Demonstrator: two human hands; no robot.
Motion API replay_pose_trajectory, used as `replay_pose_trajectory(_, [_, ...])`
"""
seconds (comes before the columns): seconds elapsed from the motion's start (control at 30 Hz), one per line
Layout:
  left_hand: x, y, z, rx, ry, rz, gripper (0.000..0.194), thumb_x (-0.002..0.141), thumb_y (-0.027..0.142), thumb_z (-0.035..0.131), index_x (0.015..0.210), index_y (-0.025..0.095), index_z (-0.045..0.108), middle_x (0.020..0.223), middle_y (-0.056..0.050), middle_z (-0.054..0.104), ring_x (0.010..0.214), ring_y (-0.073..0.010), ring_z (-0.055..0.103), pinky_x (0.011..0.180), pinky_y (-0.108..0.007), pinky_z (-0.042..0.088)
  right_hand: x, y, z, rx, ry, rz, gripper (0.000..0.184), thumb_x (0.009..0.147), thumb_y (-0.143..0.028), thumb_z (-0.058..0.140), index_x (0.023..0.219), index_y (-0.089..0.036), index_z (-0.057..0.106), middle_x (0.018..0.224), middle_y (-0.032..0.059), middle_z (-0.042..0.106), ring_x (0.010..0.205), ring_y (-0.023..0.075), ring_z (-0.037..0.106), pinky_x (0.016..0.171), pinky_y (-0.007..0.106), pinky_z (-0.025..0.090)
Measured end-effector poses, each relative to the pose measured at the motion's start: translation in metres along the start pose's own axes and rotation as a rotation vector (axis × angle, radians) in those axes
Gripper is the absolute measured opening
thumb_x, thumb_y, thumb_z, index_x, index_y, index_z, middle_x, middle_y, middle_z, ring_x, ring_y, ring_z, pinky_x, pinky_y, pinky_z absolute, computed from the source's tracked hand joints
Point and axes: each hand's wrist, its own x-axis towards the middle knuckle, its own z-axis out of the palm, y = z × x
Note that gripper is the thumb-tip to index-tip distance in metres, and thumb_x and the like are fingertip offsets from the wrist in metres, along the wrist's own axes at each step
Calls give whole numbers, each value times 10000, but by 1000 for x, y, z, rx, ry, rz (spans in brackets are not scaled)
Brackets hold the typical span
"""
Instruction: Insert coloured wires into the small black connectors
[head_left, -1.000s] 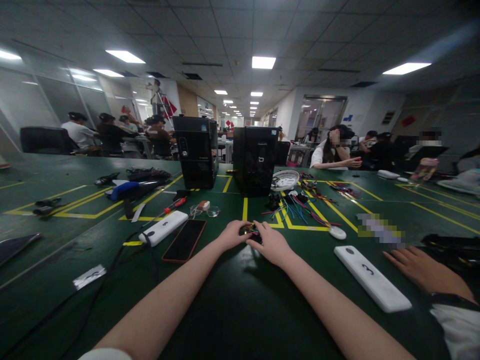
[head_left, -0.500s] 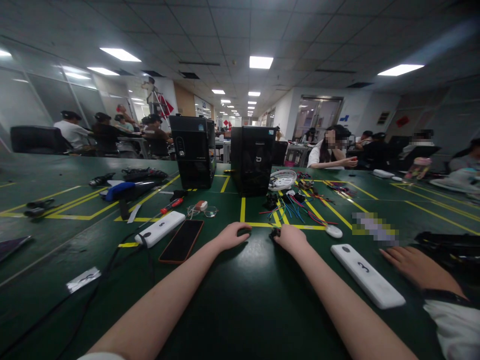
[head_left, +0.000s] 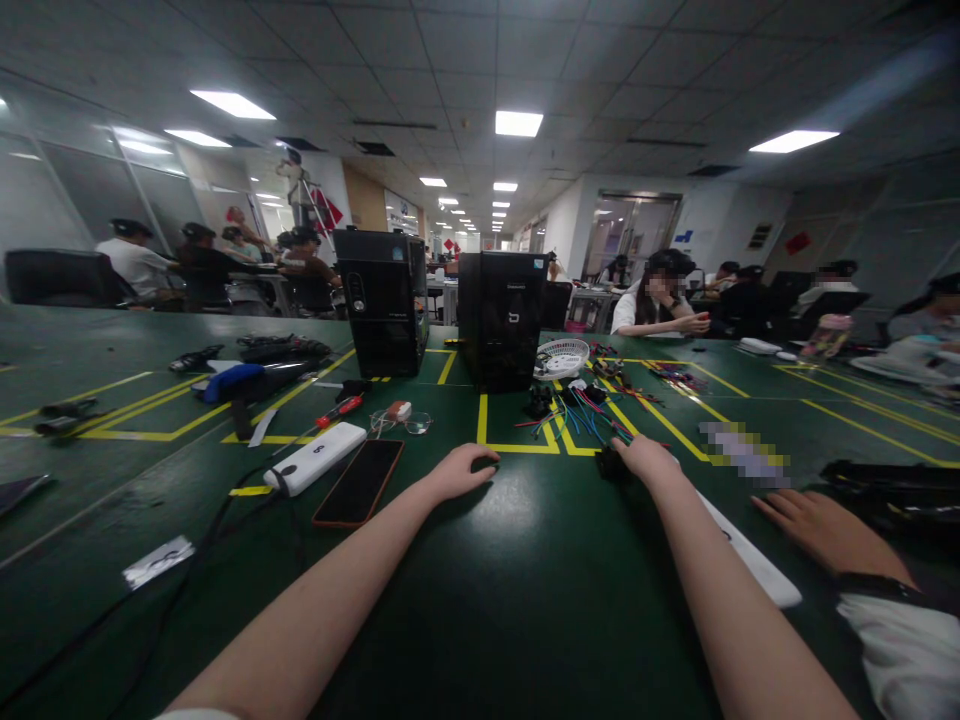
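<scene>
Right hand (head_left: 646,462) pinches small black part (head_left: 612,464), details unclear, just near of coloured wires (head_left: 585,408); left hand (head_left: 463,472) half open, fingers curved. Right white bar's (head_left: 757,560) marking mostly forearm-hidden; right computer tower's (head_left: 504,325) small lettering illegible.

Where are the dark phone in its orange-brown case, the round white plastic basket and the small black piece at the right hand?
Dark phone in orange-brown case (head_left: 360,483): head view, middle of screen.
Round white plastic basket (head_left: 564,347): head view, slatted far wall.
Small black piece (head_left: 610,464): head view, visible middle.
</scene>
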Motion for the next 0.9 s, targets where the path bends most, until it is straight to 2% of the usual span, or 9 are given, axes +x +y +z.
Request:
replay_pose_trajectory(0.1, [0, -1, 0, 1, -5, 17, 289, 806, 318, 507, 1055, 207, 603, 1081, -42, 611, 1027, -202, 533, 929, -333, 393, -2, 10, -9, -18, 56, -23, 387, 867, -331, 309, 1034, -116, 584, 1033, 165, 614, 925, 234, 589, 701, 289, 422])
replay_pose_trajectory(0.2, [0, -2, 0, 5, -5, 33, 283, 810, 322, 501, 1047, 209, 604, 1074, -39, 613, 1019, -198, 536, 922, -332, 395, -10, 12, -14, -2, 110, -107, 322, 846, -297, 366, 1035, -138, 573, 968, 134, 635, 875, 215, 597, 641, 258, 396])
replay_pose_trajectory(0.37, [0, -3, 1, 0, 1, 46, 273, 811, 318, 501, 1036, 206, 606, 1064, -39, 616, 1014, -195, 538, 920, -330, 397, -21, 3, -13, 84, -8, -205, 309, 810, -253, 434, 1083, -165, 551, 702, 45, 650, 649, 142, 599, 544, 217, 349])
replay_pose_trajectory(0.43, [0, -3, 1, -2, 1, 49, 269, 810, 314, 504, 1032, 205, 609, 1062, -41, 618, 1011, -195, 539, 920, -328, 396, -21, 2, -12, 83, -31, -216, 317, 795, -229, 449, 1086, -157, 553, 660, 32, 641, 632, 136, 592, 526, 213, 334])
replay_pose_trajectory(0.7, [0, -4, 1, -4, 3, 67, 252, 808, 308, 505, 1010, 205, 617, 1054, -39, 624, 1005, -191, 543, 920, -322, 395, -22, 2, -12, 96, -5, -251, 377, 788, -224, 450, 1142, -139, 549, 645, 30, 637, 624, 132, 588, 561, 208, 356])
replay_pose_trajectory(0.9, [1, -5, 2, 7, 15, 73, 240, 803, 303, 511, 989, 202, 625, 1040, -36, 632, 999, -189, 546, 922, -318, 392, -23, 1, -11, 65, -11, -275, 369, 771, -234, 454, 1110, -155, 575, 758, 56, 657, 617, 133, 587, 579, 219, 374])
